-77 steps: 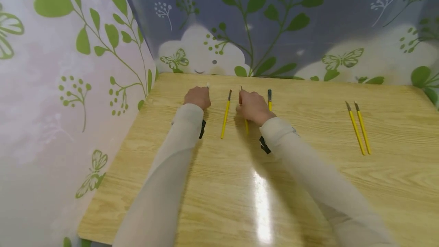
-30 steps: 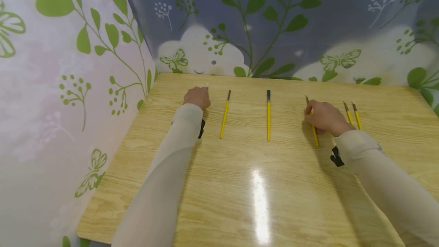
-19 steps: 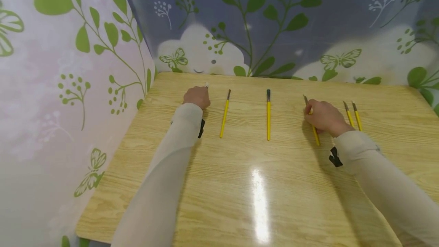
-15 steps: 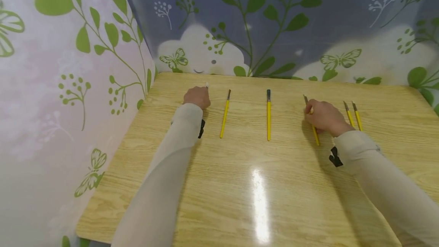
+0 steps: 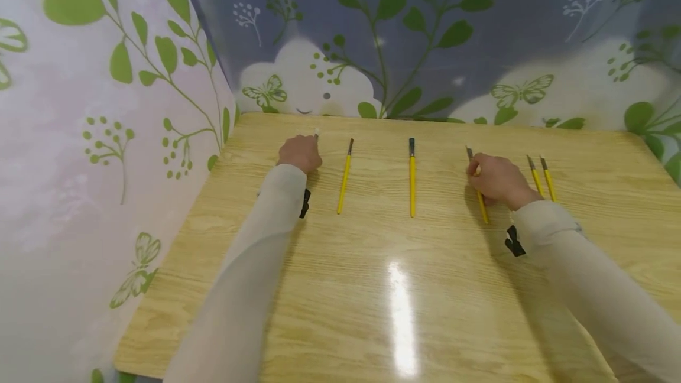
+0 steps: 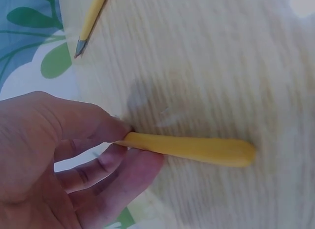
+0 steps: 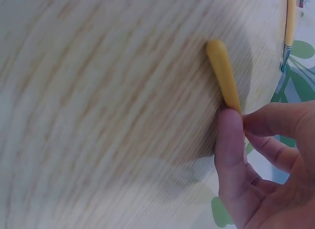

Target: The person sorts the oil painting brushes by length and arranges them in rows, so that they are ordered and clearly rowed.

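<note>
"Head view, left of frame: what does the left hand (image 5: pixel 300 153) hold?"

"White-tipped paintbrush (image 6: pixel 197 149), yellow handle clamped between thumb and fingers, tip towards the top edge; the pinch presumably steadies it."

"Next along?"

"Slim dark-tipped paintbrush (image 5: pixel 344 185), slanted; then a flat-headed paintbrush (image 5: pixel 412 185), just right of centre. Both lie untouched on the wood-grain tabletop (image 5: pixel 330 288), well apart, probably so each can be gripped singly."

"Right part?"

"The right hand (image 5: pixel 497 179) pinches a fine paintbrush (image 7: pixel 225 76) by its upper handle, thumb against fingers, likely for control over its angle. Whether it bears on the wood, I cannot tell."

"Beyond it?"

"Two narrow paintbrushes (image 5: pixel 536 179), nearly parallel, lower ends hidden. Reason for pairing: not evident."
</note>
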`<state>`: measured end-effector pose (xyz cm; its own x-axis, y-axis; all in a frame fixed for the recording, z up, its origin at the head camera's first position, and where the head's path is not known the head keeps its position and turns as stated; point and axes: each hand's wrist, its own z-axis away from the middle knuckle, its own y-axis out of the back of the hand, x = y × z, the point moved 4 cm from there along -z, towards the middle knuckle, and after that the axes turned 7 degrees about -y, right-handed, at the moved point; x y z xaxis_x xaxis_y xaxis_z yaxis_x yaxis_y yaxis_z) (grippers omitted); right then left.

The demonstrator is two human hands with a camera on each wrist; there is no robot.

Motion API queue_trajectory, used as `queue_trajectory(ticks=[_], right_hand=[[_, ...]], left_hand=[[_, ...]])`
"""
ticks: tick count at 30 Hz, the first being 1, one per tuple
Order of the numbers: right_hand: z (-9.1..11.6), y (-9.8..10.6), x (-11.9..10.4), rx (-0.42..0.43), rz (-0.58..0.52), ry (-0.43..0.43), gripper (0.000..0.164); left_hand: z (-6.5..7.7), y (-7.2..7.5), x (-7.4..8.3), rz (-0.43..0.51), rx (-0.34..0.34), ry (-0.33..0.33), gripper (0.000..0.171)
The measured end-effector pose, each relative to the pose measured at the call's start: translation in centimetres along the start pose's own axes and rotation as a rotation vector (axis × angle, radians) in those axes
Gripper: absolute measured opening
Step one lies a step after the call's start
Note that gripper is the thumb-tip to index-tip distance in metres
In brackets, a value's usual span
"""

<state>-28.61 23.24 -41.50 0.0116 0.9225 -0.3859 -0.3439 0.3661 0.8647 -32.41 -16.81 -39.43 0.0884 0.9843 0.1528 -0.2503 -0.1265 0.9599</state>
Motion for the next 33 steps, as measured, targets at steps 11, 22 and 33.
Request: queue_trajectory(ticks=[11,22,33], right_hand=[[-0.3,0.1,-0.3,-0.004,-0.023,-0.011,0.038],[0.1,0.3,-0.4,0.003,-0.024,-0.011,0.037],[0.0,-0.1,-0.1,-0.004,-0.021,-0.039,0.04]], left_hand=[[-1.1,-0.8,-1.8,0.094,0.005,-0.022,0.022],[-0.2,0.5,1.2,0.257,0.064,-0.084,0.007],[-0.3,-0.2,7.2,0.432,0.024,-0.178,0.016]])
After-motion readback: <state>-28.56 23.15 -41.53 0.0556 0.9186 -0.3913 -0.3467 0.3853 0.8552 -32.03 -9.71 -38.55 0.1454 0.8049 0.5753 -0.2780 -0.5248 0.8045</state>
